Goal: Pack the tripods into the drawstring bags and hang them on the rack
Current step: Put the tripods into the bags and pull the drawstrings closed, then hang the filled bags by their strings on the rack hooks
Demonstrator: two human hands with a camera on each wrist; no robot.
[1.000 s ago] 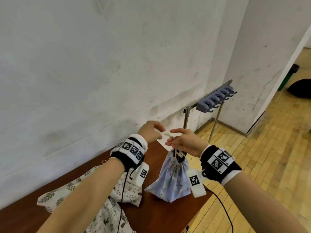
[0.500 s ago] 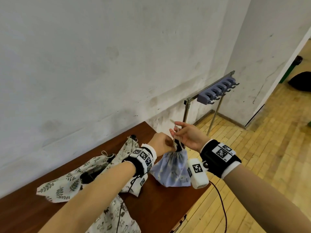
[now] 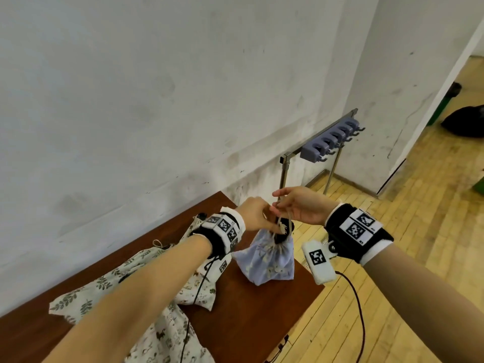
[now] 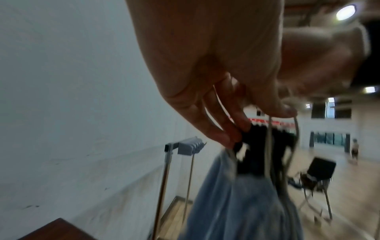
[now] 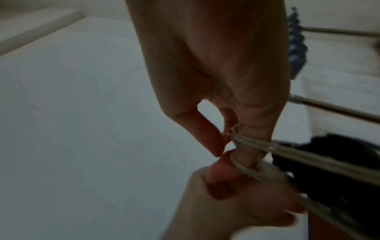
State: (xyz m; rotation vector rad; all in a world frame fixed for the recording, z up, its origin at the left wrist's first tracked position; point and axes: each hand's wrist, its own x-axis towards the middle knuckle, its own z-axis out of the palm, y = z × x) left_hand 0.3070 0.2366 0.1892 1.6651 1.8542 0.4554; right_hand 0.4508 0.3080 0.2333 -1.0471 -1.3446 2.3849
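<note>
A pale blue drawstring bag (image 3: 267, 258) stands on the brown table (image 3: 262, 323) near its right end. The black top of a tripod (image 3: 284, 233) pokes out of its gathered mouth. My left hand (image 3: 258, 214) sits just above the mouth, thumb and fingers pinching the cream cords (image 4: 271, 123). My right hand (image 3: 301, 205) is beside it on the right and pinches the same cords (image 5: 257, 146) between thumb and fingers. The blue bag (image 4: 236, 203) hangs blurred below my left hand. The rack (image 3: 327, 142), a metal bar with grey hooks, stands beyond the table end.
Two more printed cloth bags, one with leaves (image 3: 86, 302) and one with animals (image 3: 167, 336), lie on the table under my left forearm. A white wall runs behind. Wooden floor lies right of the table edge. A folding chair (image 4: 316, 172) stands farther off.
My left hand has dropped from level with the right hand to the bag's mouth and closed in beside the right. The bag's mouth is drawn tighter around the tripod.
</note>
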